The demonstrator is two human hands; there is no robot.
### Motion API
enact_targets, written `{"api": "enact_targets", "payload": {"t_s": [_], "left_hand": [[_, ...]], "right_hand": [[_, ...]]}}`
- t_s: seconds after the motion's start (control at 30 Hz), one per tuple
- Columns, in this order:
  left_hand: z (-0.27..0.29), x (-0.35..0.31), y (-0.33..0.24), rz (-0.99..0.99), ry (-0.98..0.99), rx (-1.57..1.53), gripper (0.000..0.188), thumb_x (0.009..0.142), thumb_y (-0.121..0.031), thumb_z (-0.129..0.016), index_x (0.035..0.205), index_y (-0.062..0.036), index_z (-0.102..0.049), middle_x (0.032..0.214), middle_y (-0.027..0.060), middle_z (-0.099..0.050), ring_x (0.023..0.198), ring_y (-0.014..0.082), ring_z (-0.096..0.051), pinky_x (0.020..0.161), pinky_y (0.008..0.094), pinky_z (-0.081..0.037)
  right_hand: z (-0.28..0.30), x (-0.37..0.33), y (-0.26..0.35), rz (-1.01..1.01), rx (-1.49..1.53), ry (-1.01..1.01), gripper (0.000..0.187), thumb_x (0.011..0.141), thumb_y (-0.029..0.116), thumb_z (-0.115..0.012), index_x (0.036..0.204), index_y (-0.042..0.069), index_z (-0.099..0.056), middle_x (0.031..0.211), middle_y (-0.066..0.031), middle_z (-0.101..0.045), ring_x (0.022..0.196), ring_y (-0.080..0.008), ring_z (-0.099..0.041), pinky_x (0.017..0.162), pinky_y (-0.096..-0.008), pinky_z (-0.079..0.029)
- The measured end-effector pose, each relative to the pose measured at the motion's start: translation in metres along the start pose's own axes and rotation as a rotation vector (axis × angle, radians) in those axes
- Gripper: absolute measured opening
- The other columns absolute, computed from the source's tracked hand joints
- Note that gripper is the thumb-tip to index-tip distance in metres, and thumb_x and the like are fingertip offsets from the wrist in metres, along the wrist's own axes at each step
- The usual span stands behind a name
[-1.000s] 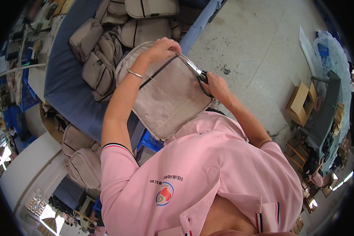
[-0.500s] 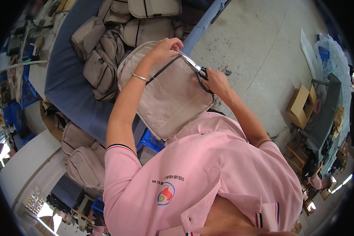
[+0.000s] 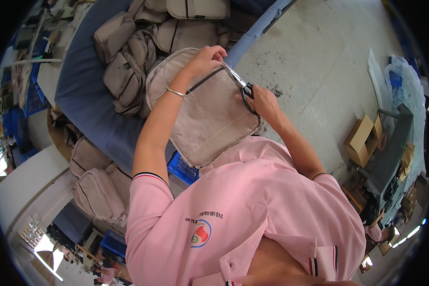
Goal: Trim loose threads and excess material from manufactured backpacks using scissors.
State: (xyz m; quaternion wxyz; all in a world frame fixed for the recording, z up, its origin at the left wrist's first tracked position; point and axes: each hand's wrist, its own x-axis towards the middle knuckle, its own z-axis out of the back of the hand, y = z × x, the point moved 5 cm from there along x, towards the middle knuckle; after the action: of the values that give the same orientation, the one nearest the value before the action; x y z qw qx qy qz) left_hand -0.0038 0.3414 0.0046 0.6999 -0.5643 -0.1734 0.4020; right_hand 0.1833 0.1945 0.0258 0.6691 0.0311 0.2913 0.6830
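Scissors point(image 3: 241, 82), one pair, fill right hand's curled grip point(image 3: 266, 102); left hand point(image 3: 206, 62) pinches one bag point(image 3: 212, 119).

A blue fabric-covered surface point(image 3: 88, 95) at far left carries a pile of taupe backpacks point(image 3: 125, 78), several overlapping. The grey floor point(image 3: 314, 71) at right bears dark specks and an open cardboard box point(image 3: 356, 137).
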Motion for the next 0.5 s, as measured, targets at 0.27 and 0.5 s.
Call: {"api": "enact_targets", "payload": {"t_s": [0.27, 0.5], "left_hand": [[0.031, -0.161, -0.029, 0.013, -1.070, 0.256, 0.031, 0.083, -0.008, -0.070, 0.112, 0.0012, -0.064, 0.110, 0.0145, -0.067, 0.103, 0.0281, -0.063, 0.090, 0.0377, -0.049], [-0.110, -0.326, 0.011, 0.360, -1.508, -0.284, 0.027, 0.092, -0.014, -0.069, 0.112, 0.0034, -0.063, 0.100, 0.0046, -0.066, 0.086, 0.0118, -0.057, 0.080, 0.0272, -0.048]], "right_hand": [[-0.026, 0.002, -0.044, -0.168, 0.239, -0.200, 0.062, 0.087, 0.058, -0.065, 0.080, -0.003, -0.057, 0.072, -0.0275, -0.061, 0.071, -0.0473, -0.060, 0.063, -0.0513, -0.046], [-0.026, 0.003, -0.031, -0.087, 0.378, -0.175, 0.063, 0.089, 0.058, -0.062, 0.077, -0.003, -0.052, 0.069, -0.0285, -0.058, 0.069, -0.0490, -0.058, 0.062, -0.0504, -0.045]]}}
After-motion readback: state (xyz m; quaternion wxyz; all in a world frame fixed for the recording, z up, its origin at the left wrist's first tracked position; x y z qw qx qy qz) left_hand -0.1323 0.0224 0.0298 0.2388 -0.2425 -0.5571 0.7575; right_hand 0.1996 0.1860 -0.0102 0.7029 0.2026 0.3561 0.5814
